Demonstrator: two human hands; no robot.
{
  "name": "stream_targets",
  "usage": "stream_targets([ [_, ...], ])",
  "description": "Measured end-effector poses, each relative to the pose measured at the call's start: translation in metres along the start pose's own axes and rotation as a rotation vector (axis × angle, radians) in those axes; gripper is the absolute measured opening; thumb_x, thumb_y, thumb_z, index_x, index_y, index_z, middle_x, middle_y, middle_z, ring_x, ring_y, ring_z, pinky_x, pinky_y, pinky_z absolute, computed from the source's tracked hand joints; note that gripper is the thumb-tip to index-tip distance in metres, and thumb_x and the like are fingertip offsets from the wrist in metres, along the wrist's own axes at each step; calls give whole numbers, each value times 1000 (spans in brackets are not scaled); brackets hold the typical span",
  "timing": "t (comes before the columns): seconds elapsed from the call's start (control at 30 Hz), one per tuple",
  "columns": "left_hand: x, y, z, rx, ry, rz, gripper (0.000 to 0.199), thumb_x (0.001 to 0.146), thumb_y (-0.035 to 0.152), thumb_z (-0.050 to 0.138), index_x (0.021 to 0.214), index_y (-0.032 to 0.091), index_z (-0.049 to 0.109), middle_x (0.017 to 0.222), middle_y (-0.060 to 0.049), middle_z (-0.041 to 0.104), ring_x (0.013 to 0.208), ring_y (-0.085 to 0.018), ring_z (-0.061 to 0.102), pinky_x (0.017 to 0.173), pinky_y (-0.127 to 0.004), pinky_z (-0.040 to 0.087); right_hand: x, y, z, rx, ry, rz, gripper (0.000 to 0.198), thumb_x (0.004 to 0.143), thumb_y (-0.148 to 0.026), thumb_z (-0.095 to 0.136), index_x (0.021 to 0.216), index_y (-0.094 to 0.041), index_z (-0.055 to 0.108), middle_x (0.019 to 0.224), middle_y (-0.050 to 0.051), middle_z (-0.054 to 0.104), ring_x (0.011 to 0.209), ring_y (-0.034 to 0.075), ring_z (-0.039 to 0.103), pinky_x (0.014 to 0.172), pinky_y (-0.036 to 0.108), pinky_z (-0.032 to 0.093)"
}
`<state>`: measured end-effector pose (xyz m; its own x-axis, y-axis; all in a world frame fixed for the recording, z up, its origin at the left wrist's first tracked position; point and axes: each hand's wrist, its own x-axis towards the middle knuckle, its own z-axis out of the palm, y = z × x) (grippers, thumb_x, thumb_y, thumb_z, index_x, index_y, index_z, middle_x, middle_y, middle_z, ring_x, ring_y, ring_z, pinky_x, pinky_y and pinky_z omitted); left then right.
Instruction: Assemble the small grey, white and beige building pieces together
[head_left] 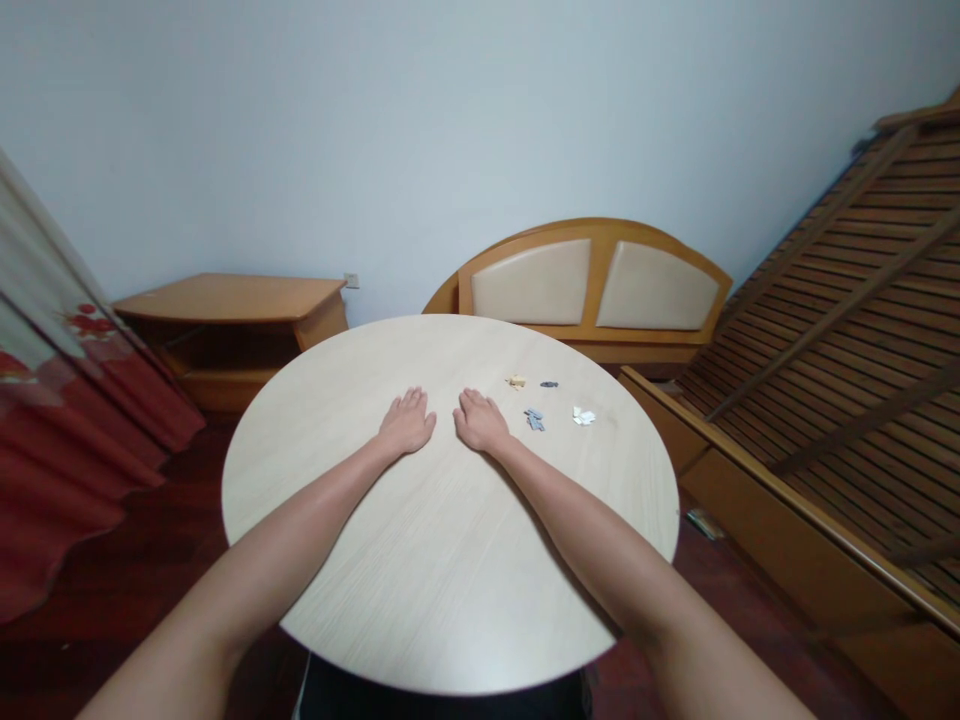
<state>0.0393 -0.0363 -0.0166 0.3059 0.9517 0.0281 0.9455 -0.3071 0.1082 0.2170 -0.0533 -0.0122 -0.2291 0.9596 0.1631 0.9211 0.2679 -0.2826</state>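
Observation:
My left hand (pixel 407 421) lies flat, palm down, on the round pale wooden table (pixel 450 560). Beside it, a short gap to the right, my right hand (pixel 480 420) rests palm down in the same way. Neither holds anything. To the right of my right hand are small piles of little pieces: a tan pile (pixel 516 382), a dark one (pixel 550 385), a blue-grey one (pixel 534 419) and a white one (pixel 583 416). The blue-grey pile is among the nearest to my right hand. The pieces are too small to name.
Behind the table a wooden headboard (pixel 660 285) with cream panels leans near the wall. A low wooden cabinet (pixel 240 298) stands at the back left, by a red and white curtain (pixel 67 450). A slatted bed frame (pixel 847 300) tilts up on the right.

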Motion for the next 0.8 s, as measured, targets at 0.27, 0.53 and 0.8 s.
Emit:
stream_targets([
  [0.27,1,-3,2,4,13,2,64,102,38,27,157,5,33,166,-19,24,156,-27,20,127,-45,17,0,0,0,-15,31,-2,49,103,-31,36,144,-9,50,158,20,43,148,30,37,121,49,27],
  [0.53,2,-5,2,-4,14,7,63,103,39,27,157,7,34,167,-18,24,156,-27,20,126,-45,18,-1,-4,-3,-52,19,-12,51,103,-31,35,146,-6,48,159,21,41,149,31,36,121,50,28],
  [0.8,1,-4,3,-1,45,14,61,102,38,29,155,7,37,165,-19,28,155,-29,24,126,-46,20,-74,17,-21,-15,-38,-352,51,103,-35,36,148,-16,52,155,13,48,145,26,44,119,46,35],
])
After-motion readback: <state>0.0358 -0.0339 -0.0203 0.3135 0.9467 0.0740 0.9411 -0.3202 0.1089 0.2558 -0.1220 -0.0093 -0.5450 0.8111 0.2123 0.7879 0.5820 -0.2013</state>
